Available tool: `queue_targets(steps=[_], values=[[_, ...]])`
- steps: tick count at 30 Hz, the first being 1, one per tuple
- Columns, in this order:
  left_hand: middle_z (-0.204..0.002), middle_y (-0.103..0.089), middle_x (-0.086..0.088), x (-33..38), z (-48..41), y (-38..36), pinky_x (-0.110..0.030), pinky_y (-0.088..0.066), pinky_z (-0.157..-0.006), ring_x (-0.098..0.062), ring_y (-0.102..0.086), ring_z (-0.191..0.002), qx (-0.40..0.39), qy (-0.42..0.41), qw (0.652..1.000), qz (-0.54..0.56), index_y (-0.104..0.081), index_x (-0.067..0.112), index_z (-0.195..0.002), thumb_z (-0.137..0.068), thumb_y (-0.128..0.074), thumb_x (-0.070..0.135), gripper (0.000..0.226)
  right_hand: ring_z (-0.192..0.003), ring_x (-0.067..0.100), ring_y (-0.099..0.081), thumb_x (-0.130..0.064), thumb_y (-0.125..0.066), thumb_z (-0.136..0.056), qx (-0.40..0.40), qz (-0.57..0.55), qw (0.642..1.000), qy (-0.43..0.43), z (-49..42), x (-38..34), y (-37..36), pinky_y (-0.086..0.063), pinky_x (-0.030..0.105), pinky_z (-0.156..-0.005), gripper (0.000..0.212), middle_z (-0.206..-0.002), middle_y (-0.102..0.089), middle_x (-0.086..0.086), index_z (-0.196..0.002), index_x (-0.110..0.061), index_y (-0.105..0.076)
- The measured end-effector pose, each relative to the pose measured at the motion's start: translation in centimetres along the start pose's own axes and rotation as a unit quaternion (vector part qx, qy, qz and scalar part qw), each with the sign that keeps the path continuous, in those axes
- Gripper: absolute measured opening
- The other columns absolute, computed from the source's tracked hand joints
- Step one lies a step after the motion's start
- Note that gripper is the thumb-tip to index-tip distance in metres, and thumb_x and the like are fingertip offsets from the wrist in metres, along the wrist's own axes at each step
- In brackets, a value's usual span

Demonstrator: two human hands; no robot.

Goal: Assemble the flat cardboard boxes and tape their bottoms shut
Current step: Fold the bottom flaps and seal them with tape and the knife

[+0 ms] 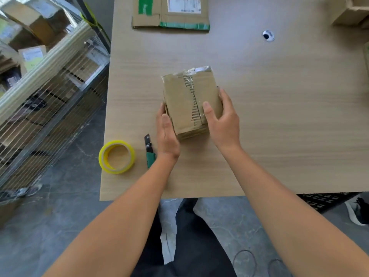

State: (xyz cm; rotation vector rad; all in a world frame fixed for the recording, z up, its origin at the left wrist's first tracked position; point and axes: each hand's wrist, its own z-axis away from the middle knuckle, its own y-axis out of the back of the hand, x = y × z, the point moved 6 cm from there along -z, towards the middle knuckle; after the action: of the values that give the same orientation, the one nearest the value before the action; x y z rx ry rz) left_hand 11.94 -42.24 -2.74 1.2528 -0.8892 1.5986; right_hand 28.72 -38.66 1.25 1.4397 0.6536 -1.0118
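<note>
Cardboard box (187,100), taped seam up: grasped by left grip (167,134) and right grip (222,118). Tape roll (105,156), cutter (150,153): beside left grip.

I can't see most of the fingers of the left hand (166,134) or the right hand (221,118); they wrap behind the sides of the small box (185,100). The left wrist covers part of the knife (148,148). The flat cardboard (171,17) far along the bench (279,116) is cut off by the top edge, its label too blurred for me to read.
</note>
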Motion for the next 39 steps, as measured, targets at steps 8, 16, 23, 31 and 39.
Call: queue_targets(steps=[8, 16, 23, 31, 39], values=[[-0.157, -0.035, -0.015, -1.1, -2.6, -0.2, -0.037, -0.026, -0.121, -0.018, -0.033, -0.146, -0.075, -0.028, 0.996, -0.041, -0.026, -0.001, -0.153, -0.107, -0.016, 0.028, 0.055, -0.137, 0.008, -0.051, -0.053, -0.067, -0.089, 0.033, -0.112, 0.991, -0.066, 0.0, 1.9, -1.0, -0.042, 0.040, -0.115, 0.079, -0.151, -0.052, -0.004, -0.153, -0.015, -0.043], [-0.141, -0.059, -0.001, 1.7, -1.1, 3.3, -0.032, -0.047, -0.097, -0.014, -0.060, -0.117, -0.227, 0.107, 0.965, 0.080, -0.051, 0.023, -0.137, -0.108, -0.017, 0.049, 0.052, -0.117, 0.012, -0.063, -0.023, -0.076, -0.089, 0.107, -0.151, 0.981, -0.051, 9.4, -0.9, 1.2, -0.054, 0.035, -0.098, 0.058, -0.130, -0.061, 0.003, -0.139, -0.010, -0.048], [-0.138, -0.058, 0.003, 7.2, 4.1, 5.0, -0.037, -0.039, -0.105, -0.016, -0.053, -0.126, -0.362, 0.124, 0.919, 0.091, -0.049, 0.018, -0.143, -0.105, -0.025, 0.054, 0.058, -0.105, 0.019, -0.062, -0.068, -0.045, -0.085, 0.133, -0.308, 0.927, -0.169, 18.4, -4.1, 5.9, -0.041, 0.044, -0.087, 0.061, -0.116, -0.070, 0.005, -0.127, -0.026, -0.060], [-0.130, -0.054, -0.008, 10.3, 11.9, 1.5, -0.046, -0.034, -0.112, -0.017, -0.048, -0.132, -0.451, 0.035, 0.891, -0.038, -0.055, 0.019, -0.112, -0.081, -0.045, 0.072, 0.062, -0.118, 0.025, -0.062, -0.056, -0.067, -0.088, 0.174, -0.234, 0.937, -0.193, 25.1, -2.5, 11.3, -0.055, 0.043, -0.097, 0.047, -0.120, -0.065, 0.004, -0.117, -0.022, -0.051], [-0.118, -0.055, 0.001, 4.8, 15.1, 0.4, -0.033, -0.053, -0.080, -0.018, -0.060, -0.106, -0.313, 0.033, 0.934, -0.170, -0.045, 0.033, -0.118, -0.073, -0.072, 0.071, 0.065, -0.124, 0.002, -0.055, -0.045, -0.075, -0.084, 0.053, -0.204, 0.963, -0.166, 27.8, 3.8, 8.4, -0.046, 0.033, -0.109, 0.056, -0.134, -0.059, -0.012, -0.132, -0.041, -0.046]])
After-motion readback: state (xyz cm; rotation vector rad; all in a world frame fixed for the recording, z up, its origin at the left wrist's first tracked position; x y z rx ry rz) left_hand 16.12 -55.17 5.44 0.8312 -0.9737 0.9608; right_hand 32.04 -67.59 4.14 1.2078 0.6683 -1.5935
